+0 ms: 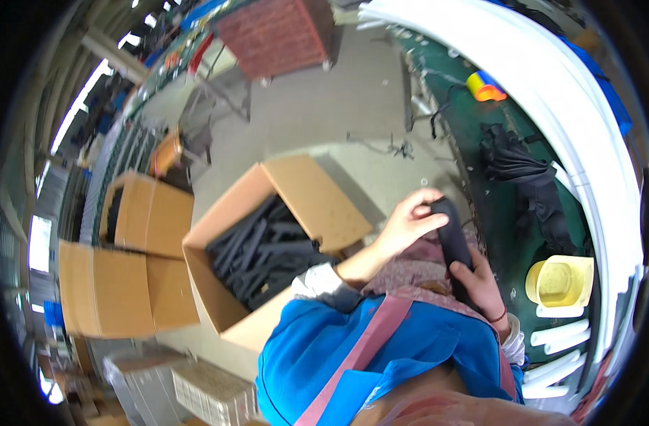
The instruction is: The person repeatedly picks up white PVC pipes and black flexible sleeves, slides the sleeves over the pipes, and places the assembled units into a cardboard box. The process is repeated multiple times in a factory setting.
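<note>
In front of my body I hold a long black tube-shaped piece point(453, 238), upright and slightly tilted. My left hand point(414, 219) pinches its upper end between thumb and fingers. Lower down, my right hand point(483, 285) is wrapped around the same piece, and its bottom end is hidden behind that hand. To the left stands an open cardboard box point(314, 202) with many similar black pieces point(257, 248) heaped inside. A bunch of black fabric point(512, 160) lies on the green bench point(498, 227) to my right.
Long white tubes point(544, 92) run along the bench, with short white tubes point(560, 334) nearer me. A yellow tub point(560, 279) and a yellow-orange roll point(485, 86) sit there too. More cardboard boxes point(104, 291) stand at left; a red-brown wheeled crate point(275, 35) is farther off.
</note>
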`<state>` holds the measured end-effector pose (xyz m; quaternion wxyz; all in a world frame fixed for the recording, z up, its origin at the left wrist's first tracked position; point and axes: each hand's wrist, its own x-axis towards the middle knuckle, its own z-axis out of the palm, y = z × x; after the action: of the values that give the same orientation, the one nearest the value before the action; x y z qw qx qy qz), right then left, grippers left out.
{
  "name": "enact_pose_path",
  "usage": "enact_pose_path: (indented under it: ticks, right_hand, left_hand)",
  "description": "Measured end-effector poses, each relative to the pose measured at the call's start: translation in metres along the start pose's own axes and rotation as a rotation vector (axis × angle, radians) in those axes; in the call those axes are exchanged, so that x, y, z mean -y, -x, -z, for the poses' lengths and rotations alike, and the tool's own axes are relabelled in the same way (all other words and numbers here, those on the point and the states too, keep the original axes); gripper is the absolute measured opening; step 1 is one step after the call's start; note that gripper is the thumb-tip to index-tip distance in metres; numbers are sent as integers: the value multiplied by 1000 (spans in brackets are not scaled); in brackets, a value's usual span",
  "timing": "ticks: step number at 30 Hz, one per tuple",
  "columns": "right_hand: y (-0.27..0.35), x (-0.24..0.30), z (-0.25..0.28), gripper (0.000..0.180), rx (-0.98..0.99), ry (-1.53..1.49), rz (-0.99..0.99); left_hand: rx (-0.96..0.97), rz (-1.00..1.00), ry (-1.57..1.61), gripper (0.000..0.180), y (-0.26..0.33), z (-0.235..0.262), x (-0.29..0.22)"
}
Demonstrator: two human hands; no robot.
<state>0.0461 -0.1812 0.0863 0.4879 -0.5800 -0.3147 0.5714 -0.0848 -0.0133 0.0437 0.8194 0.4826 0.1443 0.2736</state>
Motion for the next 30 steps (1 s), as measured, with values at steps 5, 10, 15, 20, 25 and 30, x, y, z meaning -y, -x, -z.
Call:
enact_pose_path:
  ticks: [5,10,15,20,25,30]
  right_hand:
    - [-16,-1,7,49,78,134,59]
    - [-37,5,4,61,151,539,361]
    - [-41,11,32,60,94,857,510]
    - [-44,10,62,45,-197,802,591]
    - [-42,4,108,32,-402,915,609]
    - [-28,9,204,20,-796,1002,353]
  left_hand:
    - [319,102,-110,49,15,-17,16]
    - [-139,-2,180,25,17,3,-14]
    - [-1055,-505,-641,22,65,54,-144]
    - [-1006,-1075,-1526,44,118,113,-188]
    - [-1134,-587,-2022,46,142,247,-137]
    - [-1130,-30,-2112,63,142,302,-29]
